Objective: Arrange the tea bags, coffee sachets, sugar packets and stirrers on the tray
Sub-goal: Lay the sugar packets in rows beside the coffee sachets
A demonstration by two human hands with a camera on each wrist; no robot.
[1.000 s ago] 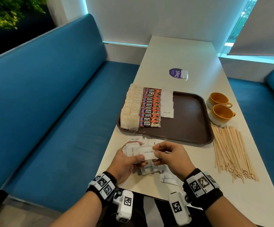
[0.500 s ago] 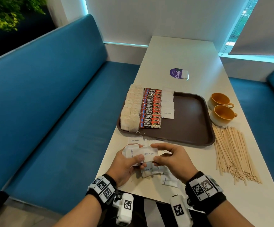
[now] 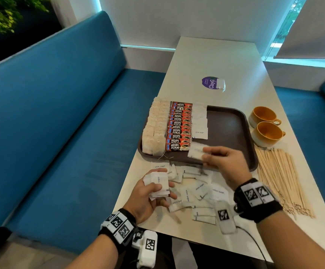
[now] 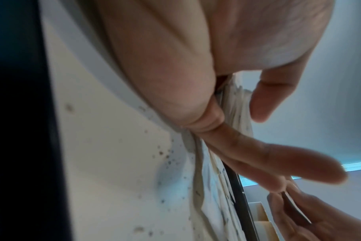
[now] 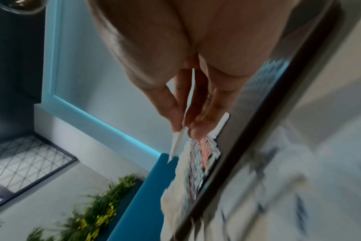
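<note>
- The tray [image 3: 233, 133] is lying on the table [image 3: 225, 61], and its left part is already filling up: a row of tea bags [image 3: 153, 131] is sitting along the left edge, with a column of coffee sachets [image 3: 179, 127] just beside it on the right.
- A third column, of sugar packets [image 3: 200, 121], is growing right of the sachets and is reaching only partway toward the near rim.
- The right hand [image 3: 225, 162] is pinching a single sugar packet [image 3: 195, 152] between thumb and fingers, carrying it above the near left part of the tray, just near of that column; I judge it is heading for the next slot there.
- The left hand [image 3: 150, 193] is gripping a small stack of packets [image 3: 157, 184], fingers curled round it, over the near left edge of the table.
- Much is still waiting, by my reckoning: loose packets [image 3: 196, 191] are lying scattered on the table near the tray, and the stirrers [image 3: 281, 179] are sitting in an untouched bundle to the right of the tray, near two cups [image 3: 264, 125].
- The right half of the tray is showing bare.
- The carried packet is blurring in the head view, so its print is unreadable; the right wrist view is showing it only edge-on.
- The left wrist view is mostly palm, so the count in the stack is impossible to tell.
</note>
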